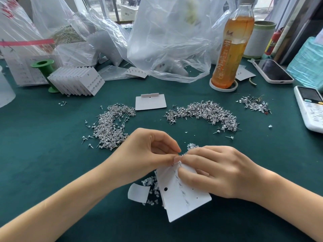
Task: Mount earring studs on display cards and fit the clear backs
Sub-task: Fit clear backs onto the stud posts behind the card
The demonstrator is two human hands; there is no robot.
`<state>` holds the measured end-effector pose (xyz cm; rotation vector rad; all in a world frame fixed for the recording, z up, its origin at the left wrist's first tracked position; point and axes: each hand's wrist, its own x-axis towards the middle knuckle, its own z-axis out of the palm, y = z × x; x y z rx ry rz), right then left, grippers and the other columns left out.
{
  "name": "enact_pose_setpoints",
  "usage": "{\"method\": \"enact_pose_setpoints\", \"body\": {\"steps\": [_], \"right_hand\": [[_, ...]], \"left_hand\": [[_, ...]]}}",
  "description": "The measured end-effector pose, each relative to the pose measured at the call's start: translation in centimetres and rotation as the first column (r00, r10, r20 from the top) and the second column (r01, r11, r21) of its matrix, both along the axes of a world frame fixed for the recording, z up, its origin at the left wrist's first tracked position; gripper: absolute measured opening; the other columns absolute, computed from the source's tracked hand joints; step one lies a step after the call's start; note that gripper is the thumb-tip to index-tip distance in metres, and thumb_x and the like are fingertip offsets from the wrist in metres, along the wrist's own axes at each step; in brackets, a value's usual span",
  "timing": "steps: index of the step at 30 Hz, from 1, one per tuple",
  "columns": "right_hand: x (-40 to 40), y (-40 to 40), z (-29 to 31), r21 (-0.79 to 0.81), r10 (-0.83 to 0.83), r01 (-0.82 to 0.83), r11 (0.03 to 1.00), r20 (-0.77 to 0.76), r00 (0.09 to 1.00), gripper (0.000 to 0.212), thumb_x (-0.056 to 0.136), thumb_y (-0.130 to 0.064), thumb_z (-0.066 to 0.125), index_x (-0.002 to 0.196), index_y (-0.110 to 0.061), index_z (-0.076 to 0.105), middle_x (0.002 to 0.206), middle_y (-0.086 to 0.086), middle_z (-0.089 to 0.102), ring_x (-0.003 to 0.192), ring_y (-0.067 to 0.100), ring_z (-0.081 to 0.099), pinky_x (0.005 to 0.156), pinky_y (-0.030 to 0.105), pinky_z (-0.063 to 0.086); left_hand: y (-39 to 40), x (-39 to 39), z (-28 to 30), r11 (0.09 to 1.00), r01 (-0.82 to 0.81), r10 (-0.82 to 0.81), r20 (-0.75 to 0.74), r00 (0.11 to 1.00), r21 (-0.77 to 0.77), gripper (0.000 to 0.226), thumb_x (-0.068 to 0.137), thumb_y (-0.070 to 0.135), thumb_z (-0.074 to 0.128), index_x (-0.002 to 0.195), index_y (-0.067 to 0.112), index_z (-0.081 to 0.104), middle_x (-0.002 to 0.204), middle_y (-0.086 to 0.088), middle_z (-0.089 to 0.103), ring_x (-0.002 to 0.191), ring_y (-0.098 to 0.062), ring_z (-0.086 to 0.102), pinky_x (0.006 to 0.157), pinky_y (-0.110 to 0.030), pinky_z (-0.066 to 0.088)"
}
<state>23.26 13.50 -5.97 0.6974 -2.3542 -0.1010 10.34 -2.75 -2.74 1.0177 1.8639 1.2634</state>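
Between my fingertips (176, 158), my left hand (148, 154) pinches something too small to tell at the far end of one white display card (183, 198); my right hand (209, 170) grips that card, thumb pressed on it. Clear backs (152, 186) lie beneath. Farther off, three glittering stud heaps: left (111, 126), middle (204, 114), right (253, 103). One blank card (150, 102) lies between them.
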Motion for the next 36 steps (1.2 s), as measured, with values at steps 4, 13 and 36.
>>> {"method": "enact_pose_setpoints", "body": {"steps": [4, 13, 36], "right_hand": [[0.10, 0.02, -0.04, 0.002, 0.006, -0.006, 1.000, -0.012, 1.000, 0.024, 0.076, 0.010, 0.064, 0.091, -0.009, 0.066, 0.074, 0.009, 0.066, 0.063, 0.027, 0.061, 0.051, 0.034, 0.051], [0.10, 0.05, -0.13, 0.012, 0.013, -0.013, 1.000, -0.014, 1.000, 0.023, 0.078, 0.010, 0.062, 0.089, -0.010, 0.067, 0.075, 0.009, 0.066, 0.064, 0.027, 0.061, 0.052, 0.033, 0.051], [-0.01, 0.12, 0.00, -0.019, -0.022, 0.021, 1.000, -0.065, 0.998, 0.030, 0.080, 0.005, 0.067, 0.099, -0.012, 0.052, 0.074, 0.006, 0.067, 0.062, 0.025, 0.060, 0.051, 0.033, 0.051]], "left_hand": [[0.06, 0.00, 0.02, 1.000, 0.002, -0.002, 0.007, 1.000, 0.008, 0.012, 0.072, 0.006, 0.078, 0.080, 0.012, 0.072, 0.078, -0.006, 0.074, 0.072, -0.012, 0.070, 0.075, -0.025, 0.057], [0.11, -0.06, -0.13, 0.999, 0.034, -0.034, 0.005, 0.999, 0.008, 0.011, 0.072, 0.008, 0.079, 0.081, 0.012, 0.073, 0.078, -0.005, 0.074, 0.072, -0.011, 0.070, 0.074, -0.022, 0.056], [0.31, 0.03, 0.23, 0.999, -0.029, 0.028, 0.055, 0.998, 0.024, 0.013, 0.073, 0.007, 0.078, 0.082, 0.014, 0.073, 0.080, -0.004, 0.075, 0.075, -0.013, 0.071, 0.074, -0.021, 0.056]]}}
